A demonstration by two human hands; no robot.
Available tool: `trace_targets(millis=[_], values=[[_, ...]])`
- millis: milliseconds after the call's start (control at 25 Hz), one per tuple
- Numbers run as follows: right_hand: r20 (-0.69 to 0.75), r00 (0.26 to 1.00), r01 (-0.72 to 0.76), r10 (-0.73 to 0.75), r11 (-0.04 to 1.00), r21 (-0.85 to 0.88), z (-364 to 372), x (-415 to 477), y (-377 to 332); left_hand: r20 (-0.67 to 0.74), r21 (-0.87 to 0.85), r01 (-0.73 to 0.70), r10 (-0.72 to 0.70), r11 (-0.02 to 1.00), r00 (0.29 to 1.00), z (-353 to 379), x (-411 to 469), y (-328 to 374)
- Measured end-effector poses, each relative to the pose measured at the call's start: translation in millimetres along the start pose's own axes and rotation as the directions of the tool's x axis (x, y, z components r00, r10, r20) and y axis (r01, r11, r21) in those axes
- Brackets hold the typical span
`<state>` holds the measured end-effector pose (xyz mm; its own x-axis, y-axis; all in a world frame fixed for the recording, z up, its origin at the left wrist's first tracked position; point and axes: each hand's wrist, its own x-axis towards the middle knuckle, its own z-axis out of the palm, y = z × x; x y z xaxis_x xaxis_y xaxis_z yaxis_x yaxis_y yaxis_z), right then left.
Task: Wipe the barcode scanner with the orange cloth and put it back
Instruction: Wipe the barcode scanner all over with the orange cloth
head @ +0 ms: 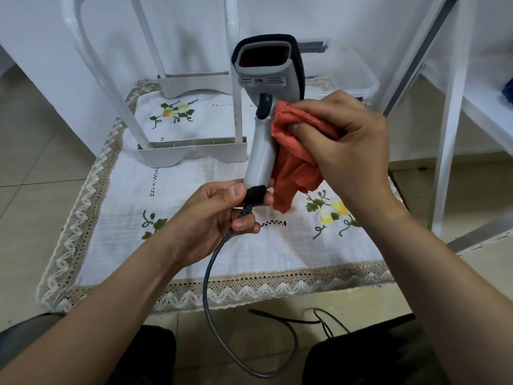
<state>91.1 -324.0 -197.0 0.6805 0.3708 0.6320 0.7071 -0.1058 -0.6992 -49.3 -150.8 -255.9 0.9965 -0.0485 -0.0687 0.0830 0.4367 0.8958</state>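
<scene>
Hands first: my left hand (222,209) was closed around the black boot at the butt of the barcode scanner (266,107), thumb on top, with the grey cable (211,262) running out between my lower fingers and looping down toward the floor. My right hand (344,140) was bunched around the orange cloth (294,159), pressing a fold of it against the right side of the grey handle, just beside the black trigger, while the loose tail of the cloth hung down past the butt.

I held the scanner upright above the table (249,251), its dark window facing me and nothing resting on the embroidered cover. I judged the wiping step to be in hand, with the handle being done and the head and window not yet under the cloth.

My next move, as I saw it, called for sliding the cloth up over the head while the left hand kept the scanner steady, perhaps turning it to reach the far side. Putting it back would come after; behind the scanner stood a white rack (194,151) and a clear tub (358,79), but I could not tell which spot was its home.
</scene>
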Motion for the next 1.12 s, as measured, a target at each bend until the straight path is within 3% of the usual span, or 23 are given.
trace_targets(millis=[80, 280, 440, 520, 680, 760, 960, 1120], values=[[0.002, 1.0, -0.007, 0.007, 1.0, -0.009, -0.3, -0.5, 1.3, 0.008, 0.014, 0.0, 0.0, 1.0, 1.0, 1.7, -0.2, -0.1], [0.215, 0.975, 0.05, -0.051, 0.999, 0.007, -0.5, -4.4, 2.9, 0.02, 0.004, -0.026, 0.026, 1.0, 0.999, -3.0, -0.7, -0.5], [0.049, 0.999, 0.002, -0.003, 0.999, 0.032, -3.0, 0.3, 1.2, 0.018, 0.001, -0.015, 0.015, 1.0, 1.0, -2.4, 0.0, -0.9], [0.049, 0.999, -0.014, 0.013, 0.999, 0.03, -2.3, -0.3, 1.9, 0.03, 0.003, -0.012, 0.012, 1.0, 0.999, 0.3, 0.1, -1.5], [0.313, 0.949, 0.042, -0.048, 0.999, 0.026, -0.4, -7.2, 1.8, 0.01, -0.015, -0.026, 0.026, 1.0, 1.0, -0.5, -0.4, 0.3], [0.374, 0.925, 0.054, -0.062, 0.998, 0.033, 0.8, -7.8, 0.1, -0.012, -0.033, -0.027, 0.027, 0.999, 1.0, -2.7, -1.1, 2.3], [0.119, 0.992, -0.039, 0.035, 0.999, 0.03, 0.0, -3.0, 2.1, 0.004, -0.031, -0.018, 0.018, 0.999, 1.0, 1.4, 0.9, 0.2], [0.315, 0.947, 0.049, -0.053, 0.999, 0.021, 3.5, -9.4, 2.3, -0.006, -0.067, -0.005, 0.005, 0.998, 1.0, 1.8, -0.1, 0.2]])
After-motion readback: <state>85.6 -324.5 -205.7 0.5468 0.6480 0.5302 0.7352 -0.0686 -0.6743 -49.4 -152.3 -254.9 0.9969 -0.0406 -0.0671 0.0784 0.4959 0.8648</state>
